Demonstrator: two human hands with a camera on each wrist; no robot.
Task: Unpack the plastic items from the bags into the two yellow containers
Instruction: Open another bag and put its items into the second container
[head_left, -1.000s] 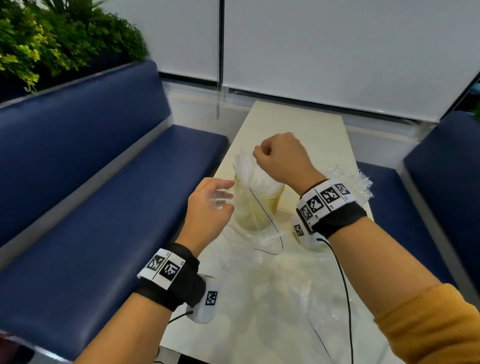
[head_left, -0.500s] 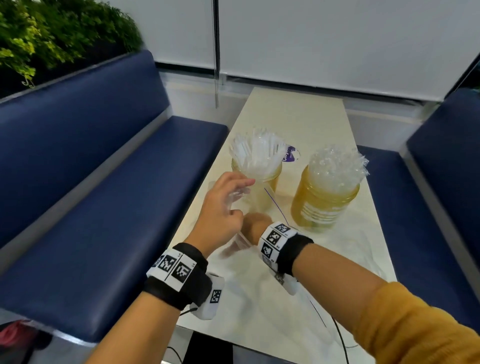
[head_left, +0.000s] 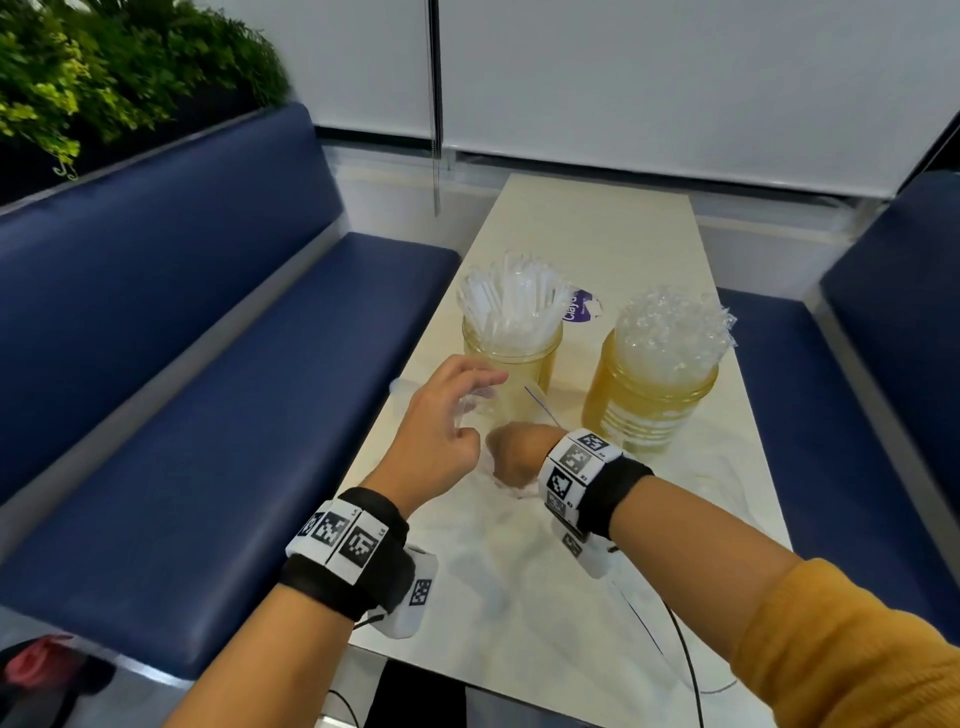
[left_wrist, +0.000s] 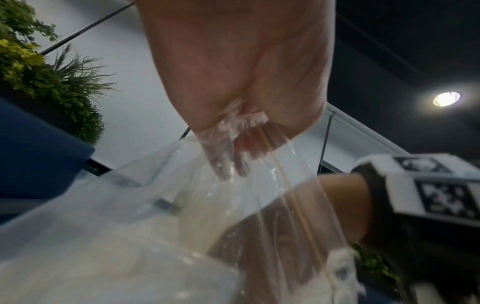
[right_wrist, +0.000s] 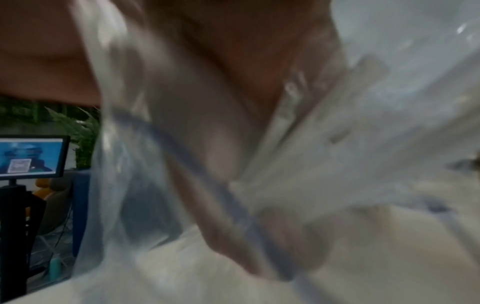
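Note:
Two yellow jars stand mid-table. The left jar (head_left: 511, 366) holds clear plastic sticks (head_left: 506, 299); the right jar (head_left: 649, 402) is heaped with crinkly clear plastic items (head_left: 670, 330). A clear bag (head_left: 519, 571) lies on the table in front of them. My left hand (head_left: 447, 431) pinches the bag's mouth (left_wrist: 233, 123) and holds it up. My right hand (head_left: 519, 454) is low inside the bag, fingers curled round a small bunch of whitish plastic sticks (head_left: 514, 486). The right wrist view is blurred by the bag film (right_wrist: 363, 123).
Blue bench seats (head_left: 234, 415) run along both sides of the narrow cream table (head_left: 597, 234). A purple-printed wrapper (head_left: 579, 306) lies behind the left jar. A wrist cable (head_left: 685, 660) trails over the near edge. Plants (head_left: 104, 78) sit behind the left bench.
A second ago my right hand was above the left jar; it has dropped into the bag in front of the jars. My left hand keeps hold of the bag's mouth.

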